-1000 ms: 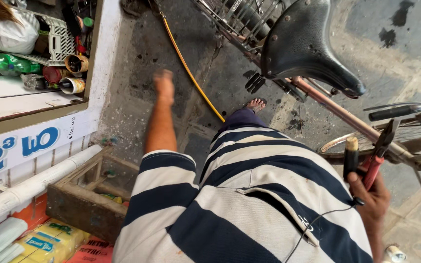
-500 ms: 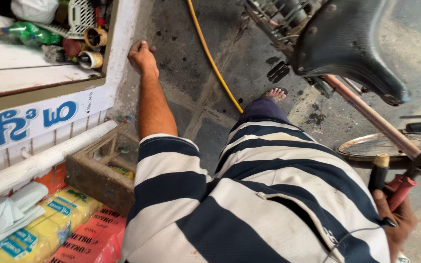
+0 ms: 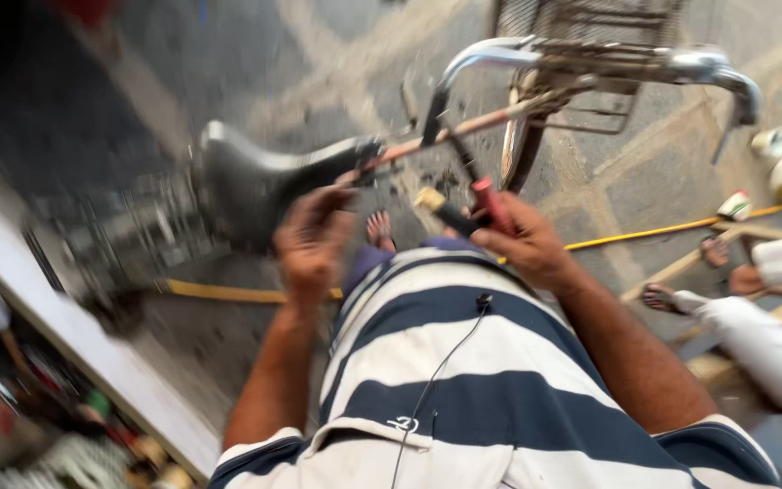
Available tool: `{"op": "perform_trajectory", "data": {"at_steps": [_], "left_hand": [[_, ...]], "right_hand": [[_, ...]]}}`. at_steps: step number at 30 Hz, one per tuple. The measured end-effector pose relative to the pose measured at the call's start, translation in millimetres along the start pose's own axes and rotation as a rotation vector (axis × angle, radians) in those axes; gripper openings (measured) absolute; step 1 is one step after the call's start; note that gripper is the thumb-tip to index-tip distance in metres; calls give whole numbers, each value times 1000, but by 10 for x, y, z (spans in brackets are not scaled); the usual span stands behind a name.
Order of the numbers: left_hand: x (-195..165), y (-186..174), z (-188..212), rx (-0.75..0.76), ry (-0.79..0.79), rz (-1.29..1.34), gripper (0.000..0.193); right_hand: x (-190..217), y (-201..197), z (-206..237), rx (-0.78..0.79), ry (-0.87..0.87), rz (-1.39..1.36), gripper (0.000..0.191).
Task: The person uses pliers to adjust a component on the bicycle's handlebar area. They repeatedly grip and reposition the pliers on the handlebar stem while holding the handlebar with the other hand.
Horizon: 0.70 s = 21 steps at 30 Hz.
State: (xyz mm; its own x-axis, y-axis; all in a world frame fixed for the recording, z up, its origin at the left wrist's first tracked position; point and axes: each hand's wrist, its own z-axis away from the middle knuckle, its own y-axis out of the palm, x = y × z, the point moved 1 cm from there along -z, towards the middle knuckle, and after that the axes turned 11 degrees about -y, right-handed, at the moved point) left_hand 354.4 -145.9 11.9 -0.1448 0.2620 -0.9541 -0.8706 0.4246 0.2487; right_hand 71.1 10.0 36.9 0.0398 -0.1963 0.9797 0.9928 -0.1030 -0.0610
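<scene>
I look down over my striped shirt at a bicycle standing on paved ground. My right hand grips pliers with red handles and a black-handled tool beside them. My left hand is raised in front of the black saddle, fingers curled loosely, holding nothing that I can make out. The frame is blurred by motion. The bicycle's brown top tube runs from the saddle toward the chrome handlebar.
A yellow hose crosses the pavement. A wire basket sits at the bicycle's front. At the right another person's legs in white trousers rest on a wooden frame. A white shelf edge with blurred clutter lies lower left.
The view has swung from the shelf side toward the bicycle. My left hand has left the white shelf wall and come up near the saddle. My right hand still holds the tools.
</scene>
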Motion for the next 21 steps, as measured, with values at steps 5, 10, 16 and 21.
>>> {"op": "perform_trajectory", "data": {"at_steps": [5, 10, 16, 21], "left_hand": [[137, 998, -697, 481, -408, 429, 60], [-219, 1492, -1009, 434, -596, 447, 34], [-550, 1781, -1551, 427, -423, 413, 33], [-588, 2470, -1676, 584, -247, -209, 21]], "right_hand": [[287, 120, -85, -27, -286, 491, 33], [495, -77, 107, -187, -262, 550, 42], [-128, -456, 773, -320, 178, 320, 38], [-516, -700, 1434, -839, -145, -594, 37]]}}
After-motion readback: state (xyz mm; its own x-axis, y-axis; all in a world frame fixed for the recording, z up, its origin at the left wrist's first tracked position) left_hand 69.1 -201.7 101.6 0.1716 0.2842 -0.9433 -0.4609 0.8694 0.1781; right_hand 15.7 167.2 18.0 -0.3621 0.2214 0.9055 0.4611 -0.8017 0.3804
